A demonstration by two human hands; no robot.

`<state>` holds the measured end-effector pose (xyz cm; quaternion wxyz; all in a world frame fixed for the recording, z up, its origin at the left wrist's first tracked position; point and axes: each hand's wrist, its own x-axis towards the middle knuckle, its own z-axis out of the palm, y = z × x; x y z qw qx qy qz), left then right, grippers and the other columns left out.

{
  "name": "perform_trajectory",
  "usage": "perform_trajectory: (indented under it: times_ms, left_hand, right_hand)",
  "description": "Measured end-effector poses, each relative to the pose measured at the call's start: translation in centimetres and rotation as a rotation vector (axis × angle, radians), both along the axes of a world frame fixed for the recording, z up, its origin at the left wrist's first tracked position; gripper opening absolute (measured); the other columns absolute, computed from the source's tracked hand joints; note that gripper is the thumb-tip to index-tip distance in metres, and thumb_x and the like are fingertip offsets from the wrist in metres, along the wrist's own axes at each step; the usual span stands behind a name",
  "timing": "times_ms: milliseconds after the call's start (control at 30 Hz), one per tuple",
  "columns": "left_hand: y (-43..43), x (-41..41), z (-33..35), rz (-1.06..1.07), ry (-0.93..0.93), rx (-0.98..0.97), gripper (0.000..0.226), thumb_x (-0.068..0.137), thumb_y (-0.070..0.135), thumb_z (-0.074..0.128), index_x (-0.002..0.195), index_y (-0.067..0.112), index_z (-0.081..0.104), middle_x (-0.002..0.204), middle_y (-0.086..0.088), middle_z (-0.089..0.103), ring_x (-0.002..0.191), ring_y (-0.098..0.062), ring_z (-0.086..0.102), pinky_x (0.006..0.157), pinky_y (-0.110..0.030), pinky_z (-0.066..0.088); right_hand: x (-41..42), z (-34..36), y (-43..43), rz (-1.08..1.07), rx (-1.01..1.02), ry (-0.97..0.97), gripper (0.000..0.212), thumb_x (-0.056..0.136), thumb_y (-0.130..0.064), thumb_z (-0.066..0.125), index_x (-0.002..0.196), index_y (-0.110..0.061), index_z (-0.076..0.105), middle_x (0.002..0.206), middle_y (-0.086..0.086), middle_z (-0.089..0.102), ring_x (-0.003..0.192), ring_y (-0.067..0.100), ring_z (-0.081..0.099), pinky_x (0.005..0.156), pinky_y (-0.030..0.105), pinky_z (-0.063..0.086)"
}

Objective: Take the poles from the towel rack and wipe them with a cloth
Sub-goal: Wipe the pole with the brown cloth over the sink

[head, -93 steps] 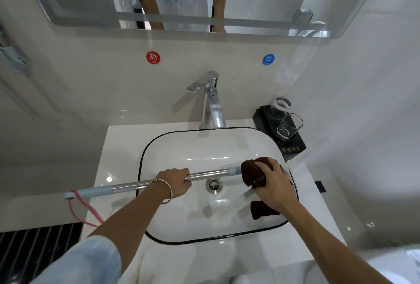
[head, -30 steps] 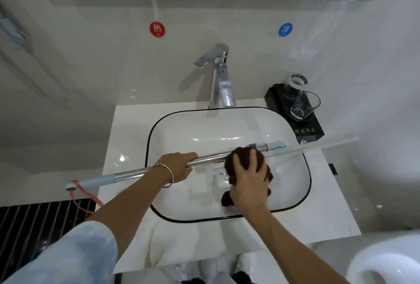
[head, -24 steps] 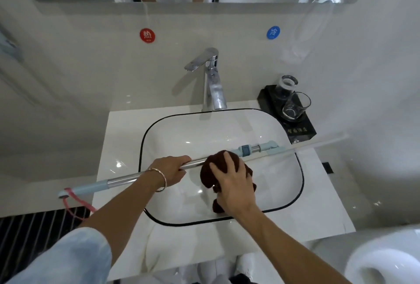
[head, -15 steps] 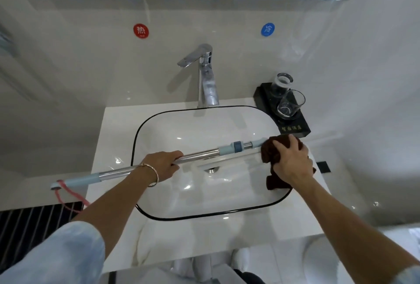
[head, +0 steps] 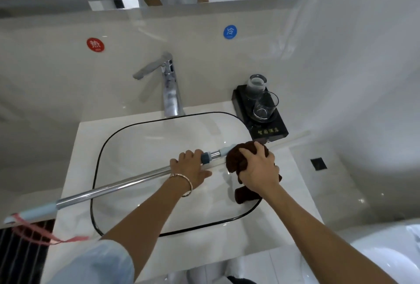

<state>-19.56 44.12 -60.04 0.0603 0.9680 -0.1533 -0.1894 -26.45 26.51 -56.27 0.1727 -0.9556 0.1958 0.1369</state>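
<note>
A long silver pole (head: 127,183) with light blue ends lies slanted across the white sink (head: 141,143), its left end carrying a pink loop. My left hand (head: 193,168) grips the pole near a blue collar, over the middle of the basin. Just to the right, my right hand (head: 259,170) holds a dark brown cloth (head: 236,158) wrapped round the pole's right part. A tail of the cloth hangs below my wrist. The pole's far right end runs pale toward the wall.
A chrome tap (head: 169,88) stands behind the sink. A black tray (head: 272,129) with two glasses sits at the back right of the counter. Red and blue round stickers mark the wall. A mirror hangs above. A toilet (head: 386,256) is at the lower right.
My left hand has slid right along the pole up to the blue collar. The cloth in my right hand, which swept out to the right just before, now sits close beside my left hand.
</note>
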Motion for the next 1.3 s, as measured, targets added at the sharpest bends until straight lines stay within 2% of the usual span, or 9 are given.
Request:
perform_trajectory:
  times_ms: [100, 233, 333, 467, 667, 833, 933, 1167, 1300]
  left_hand:
    - [-0.9, -0.4, -0.3, -0.023, -0.047, -0.068, 0.052, 0.085, 0.049, 0.057, 0.128, 0.025, 0.04, 0.123, -0.002, 0.047, 0.113, -0.023, 0.044, 0.093, -0.038, 0.032]
    - [-2.5, -0.6, -0.4, -0.055, -0.078, -0.071, 0.054, 0.085, 0.051, 0.056, 0.13, 0.026, 0.04, 0.123, 0.0, 0.049, 0.115, -0.022, 0.044, 0.093, -0.037, 0.031]
    - [-2.5, 0.1, -0.4, -0.035, -0.06, -0.07, 0.054, 0.084, 0.051, 0.058, 0.128, 0.026, 0.041, 0.122, 0.0, 0.049, 0.113, -0.022, 0.045, 0.092, -0.036, 0.031]
    - [-2.1, 0.2, -0.4, -0.026, -0.049, -0.048, 0.053, 0.084, 0.05, 0.059, 0.128, 0.026, 0.041, 0.121, 0.0, 0.05, 0.113, -0.023, 0.046, 0.094, -0.037, 0.031]
    - [-2.6, 0.2, 0.1, -0.022, -0.016, -0.036, 0.05, 0.085, 0.049, 0.058, 0.128, 0.029, 0.04, 0.118, 0.001, 0.049, 0.111, -0.022, 0.046, 0.092, -0.036, 0.031]
    - [-2.6, 0.0, 0.1, -0.006, -0.004, -0.028, 0.049, 0.085, 0.048, 0.058, 0.127, 0.03, 0.041, 0.115, 0.002, 0.05, 0.109, -0.021, 0.046, 0.092, -0.036, 0.032]
    - [-2.5, 0.0, 0.2, 0.002, 0.001, -0.048, 0.048, 0.085, 0.047, 0.059, 0.127, 0.03, 0.043, 0.114, 0.001, 0.05, 0.108, -0.021, 0.047, 0.092, -0.035, 0.032]
    - [-2.7, 0.1, 0.2, 0.017, -0.005, -0.057, 0.048, 0.084, 0.045, 0.061, 0.126, 0.029, 0.044, 0.112, 0.002, 0.052, 0.108, -0.021, 0.047, 0.091, -0.035, 0.031]
    - [-2.9, 0.1, 0.2, 0.021, 0.0, -0.051, 0.046, 0.084, 0.045, 0.061, 0.125, 0.028, 0.045, 0.109, 0.002, 0.051, 0.107, -0.022, 0.047, 0.091, -0.036, 0.031]
  right_hand:
    - [1.1, 0.8, -0.7, -0.094, 0.214, -0.026, 0.06, 0.084, -0.02, 0.055, 0.14, -0.036, 0.041, 0.153, 0.004, 0.018, 0.136, 0.041, 0.02, 0.109, 0.054, 0.03]
    - [-0.1, 0.4, 1.4, 0.126, 0.015, -0.043, 0.061, 0.085, -0.023, 0.059, 0.141, -0.036, 0.037, 0.156, 0.002, 0.01, 0.14, 0.042, 0.012, 0.108, 0.057, 0.028]
    - [-0.6, -0.1, -1.3, 0.225, -0.085, -0.09, 0.063, 0.083, -0.022, 0.061, 0.14, -0.037, 0.039, 0.154, 0.002, 0.012, 0.136, 0.038, 0.021, 0.104, 0.053, 0.034]
    - [-0.2, 0.3, -7.7, 0.084, -0.131, -0.036, 0.064, 0.079, -0.021, 0.06, 0.137, -0.04, 0.042, 0.154, 0.0, 0.016, 0.129, 0.038, 0.032, 0.1, 0.051, 0.038]
    - [-0.4, -1.0, -11.4, -0.048, -0.185, -0.052, 0.056, 0.081, -0.026, 0.063, 0.135, -0.035, 0.047, 0.153, 0.004, 0.019, 0.13, 0.041, 0.028, 0.1, 0.056, 0.038]
    - [-1.3, -1.8, -4.8, 0.198, -0.072, -0.141, 0.059, 0.084, -0.02, 0.057, 0.138, -0.036, 0.042, 0.156, 0.0, 0.012, 0.139, 0.037, 0.016, 0.104, 0.055, 0.033]
    - [-1.5, -2.2, -7.5, 0.267, -0.099, -0.17, 0.059, 0.084, -0.02, 0.058, 0.138, -0.04, 0.043, 0.156, -0.001, 0.015, 0.139, 0.035, 0.019, 0.107, 0.054, 0.033]
    - [-0.9, -2.3, -17.8, -0.151, -0.12, -0.083, 0.056, 0.08, -0.018, 0.061, 0.132, -0.036, 0.051, 0.155, 0.004, 0.019, 0.135, 0.042, 0.022, 0.103, 0.06, 0.033]
    - [-1.0, -2.1, -11.5, 0.003, -0.029, -0.148, 0.055, 0.081, -0.017, 0.059, 0.133, -0.033, 0.05, 0.155, 0.004, 0.02, 0.139, 0.041, 0.016, 0.107, 0.059, 0.031]
